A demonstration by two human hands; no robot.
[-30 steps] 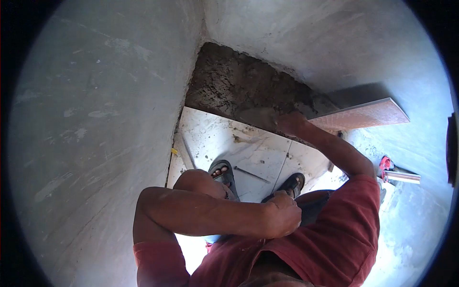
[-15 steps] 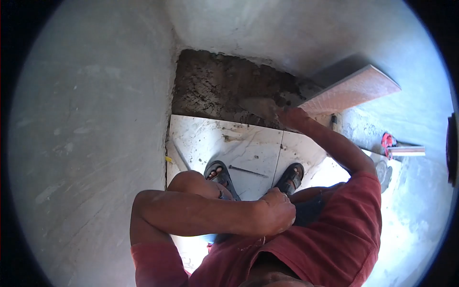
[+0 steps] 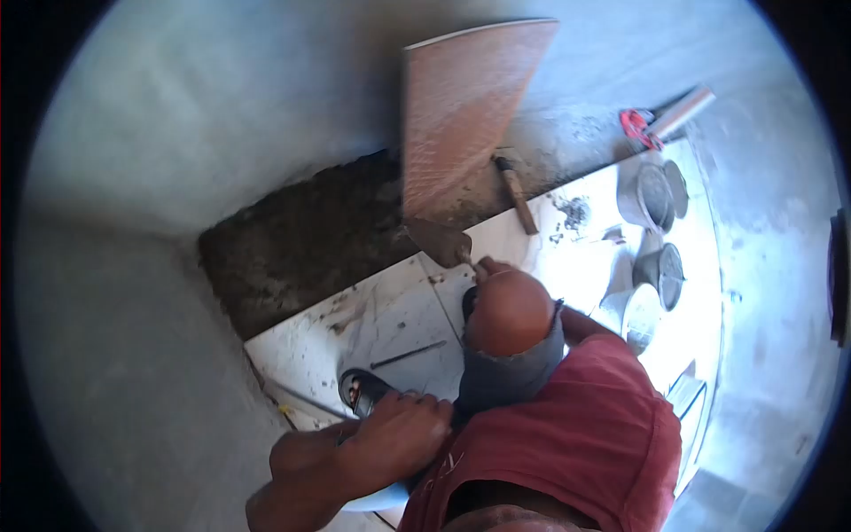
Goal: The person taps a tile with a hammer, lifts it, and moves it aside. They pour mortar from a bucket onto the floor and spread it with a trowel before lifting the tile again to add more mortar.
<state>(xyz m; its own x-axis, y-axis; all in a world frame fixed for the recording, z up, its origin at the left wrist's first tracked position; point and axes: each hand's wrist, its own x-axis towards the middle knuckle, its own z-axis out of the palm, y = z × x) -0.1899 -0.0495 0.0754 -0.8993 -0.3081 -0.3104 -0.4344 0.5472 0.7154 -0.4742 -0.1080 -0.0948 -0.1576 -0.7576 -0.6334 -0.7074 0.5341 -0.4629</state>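
Observation:
My right hand [image 3: 490,268], partly hidden behind my knee, grips the handle of a pointing trowel [image 3: 439,242]. The trowel's blade lies over the edge between the dark mortar bed [image 3: 306,244] and the white floor tiles [image 3: 399,297]. Beside the blade's tip, a large tile [image 3: 465,111] stands tilted against the wall, its reddish-brown back towards me. My left hand [image 3: 403,432] is closed by my other knee, fingers curled under; whatever they may hold is hidden. A thin dark metal rod [image 3: 408,355] lies on the tiles near my sandal.
A hammer [image 3: 517,197] with a wooden handle lies right of the leaning tile. Further right are several metal pans and buckets [image 3: 658,272], a red bundle [image 3: 640,129] and a tile strip [image 3: 683,115]. Grey walls enclose the corner.
My view has turned right, bringing the hammer and buckets into sight. The trowel has come back from the mortar towards my knee. My left hand has shifted towards the other knee.

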